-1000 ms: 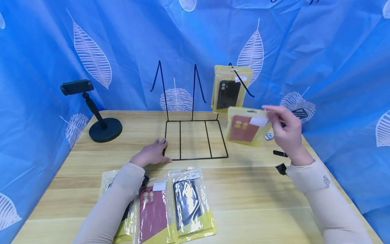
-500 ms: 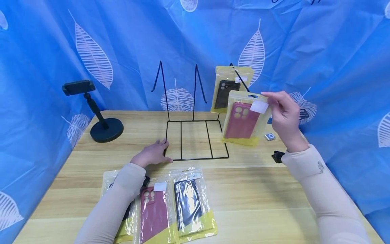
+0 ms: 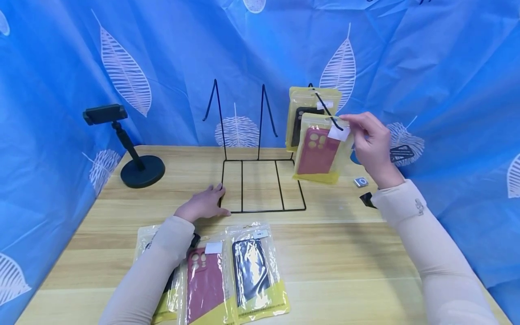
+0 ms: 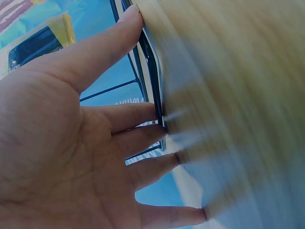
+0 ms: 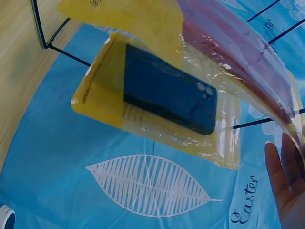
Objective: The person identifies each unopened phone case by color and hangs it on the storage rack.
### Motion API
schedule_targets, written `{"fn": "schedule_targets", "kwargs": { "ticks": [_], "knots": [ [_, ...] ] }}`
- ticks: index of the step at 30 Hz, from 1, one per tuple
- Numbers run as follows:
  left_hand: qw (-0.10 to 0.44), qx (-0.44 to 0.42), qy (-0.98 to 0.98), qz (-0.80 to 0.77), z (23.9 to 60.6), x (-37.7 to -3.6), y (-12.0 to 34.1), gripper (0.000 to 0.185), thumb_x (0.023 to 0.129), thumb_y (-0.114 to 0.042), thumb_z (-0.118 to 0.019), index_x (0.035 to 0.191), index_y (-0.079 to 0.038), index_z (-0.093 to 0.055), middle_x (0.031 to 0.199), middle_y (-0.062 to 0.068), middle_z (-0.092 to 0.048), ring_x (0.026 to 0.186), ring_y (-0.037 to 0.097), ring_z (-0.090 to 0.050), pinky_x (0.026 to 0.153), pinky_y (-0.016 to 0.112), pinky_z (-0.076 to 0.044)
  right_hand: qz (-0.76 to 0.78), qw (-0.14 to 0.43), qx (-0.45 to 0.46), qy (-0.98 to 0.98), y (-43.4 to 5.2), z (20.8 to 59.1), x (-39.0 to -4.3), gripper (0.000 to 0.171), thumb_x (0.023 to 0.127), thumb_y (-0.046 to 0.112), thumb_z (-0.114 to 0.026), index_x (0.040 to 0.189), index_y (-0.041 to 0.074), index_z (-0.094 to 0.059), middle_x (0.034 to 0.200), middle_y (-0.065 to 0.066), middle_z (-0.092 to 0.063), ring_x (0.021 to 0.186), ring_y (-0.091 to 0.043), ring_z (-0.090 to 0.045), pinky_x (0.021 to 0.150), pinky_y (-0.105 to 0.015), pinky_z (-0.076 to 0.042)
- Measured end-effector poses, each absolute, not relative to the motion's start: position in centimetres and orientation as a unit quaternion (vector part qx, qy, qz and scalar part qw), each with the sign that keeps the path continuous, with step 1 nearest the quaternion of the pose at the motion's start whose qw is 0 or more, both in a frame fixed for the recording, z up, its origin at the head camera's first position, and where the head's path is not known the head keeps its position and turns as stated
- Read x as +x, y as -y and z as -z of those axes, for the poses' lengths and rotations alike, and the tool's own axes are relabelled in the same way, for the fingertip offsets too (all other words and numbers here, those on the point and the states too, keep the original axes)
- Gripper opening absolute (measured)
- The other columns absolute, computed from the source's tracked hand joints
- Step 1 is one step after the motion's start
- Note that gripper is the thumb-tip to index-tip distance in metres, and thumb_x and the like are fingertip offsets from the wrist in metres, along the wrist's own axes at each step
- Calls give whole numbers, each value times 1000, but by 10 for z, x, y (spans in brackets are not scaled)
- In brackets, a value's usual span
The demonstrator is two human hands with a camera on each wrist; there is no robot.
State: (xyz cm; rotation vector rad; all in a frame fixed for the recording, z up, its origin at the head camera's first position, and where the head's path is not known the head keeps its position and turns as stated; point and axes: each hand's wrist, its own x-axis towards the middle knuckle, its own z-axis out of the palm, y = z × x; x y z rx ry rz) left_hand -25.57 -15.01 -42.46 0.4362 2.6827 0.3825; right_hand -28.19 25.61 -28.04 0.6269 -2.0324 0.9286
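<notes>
My right hand (image 3: pixel 370 140) pinches the top right edge of a clear-and-yellow bag with a pink phone case (image 3: pixel 318 151) inside. The tip of the right-hand hook shows in front of this bag, at its hang hole. Behind it, a bagged black phone case (image 5: pixel 167 90) hangs on the same hook, seen also in the right wrist view. My left hand (image 3: pixel 203 203) rests at the left side of the black wire rack's base (image 3: pixel 260 211). In the left wrist view its fingers (image 4: pixel 152 169) are spread and fairly straight, with thumb and fingertips at the wire and table.
Bagged phone cases, one pink (image 3: pixel 205 284) and one black (image 3: pixel 250 271), lie at the front, another partly under my left sleeve. A black phone stand (image 3: pixel 142 172) stands at left. A small silver gadget (image 3: pixel 360 182) lies at right. Two other rack hooks (image 3: pixel 269 110) stick forward.
My right hand has moved left and up with the bagged pink phone case, bringing its hang hole to the right-hand hook's tip. My left hand stays at the rack base.
</notes>
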Motion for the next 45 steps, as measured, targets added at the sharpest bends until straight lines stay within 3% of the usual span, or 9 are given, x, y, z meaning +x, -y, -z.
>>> {"fn": "schedule_targets", "kwargs": {
  "ticks": [17,24,31,36,45],
  "knots": [
    [194,152,-960,-130,424,-256,149,93,90,-52,-67,157,-4,-24,166,16,-11,151,44,-12,111,76,-20,-320,374,191,849,-252,273,-327,29,105,18,-48,113,17,-76,98,-8,-67,82,1,-47,65,-16,-36],
    [197,149,-960,-133,424,-256,150,94,90,-52,-67,157,-3,-23,166,17,-10,151,45,-11,111,77,-18,-320,364,180,856,-249,273,-342,30,105,24,-47,117,21,-75,101,-6,-68,69,-6,-40,58,-24,-29],
    [204,146,-958,-139,423,-254,150,95,90,-52,-67,158,-5,-21,167,15,-8,152,43,-9,112,76,-16,-328,362,165,857,-246,274,-353,28,105,24,-50,116,17,-74,111,-6,-70,84,4,-48,66,-18,-34],
    [200,148,-959,-138,422,-254,149,93,90,-50,-67,157,-4,-22,166,16,-10,152,44,-11,111,77,-17,-321,367,161,858,-245,274,-356,28,105,23,-49,116,17,-74,113,-7,-70,87,-2,-51,66,-17,-34],
    [201,144,-959,-140,423,-254,149,94,90,-51,-67,158,-5,-22,166,15,-10,152,43,-11,112,76,-17,-341,352,144,860,-248,276,-360,35,105,29,-48,137,23,-59,109,-10,-68,89,1,-51,71,-12,-39]
  ]
}}
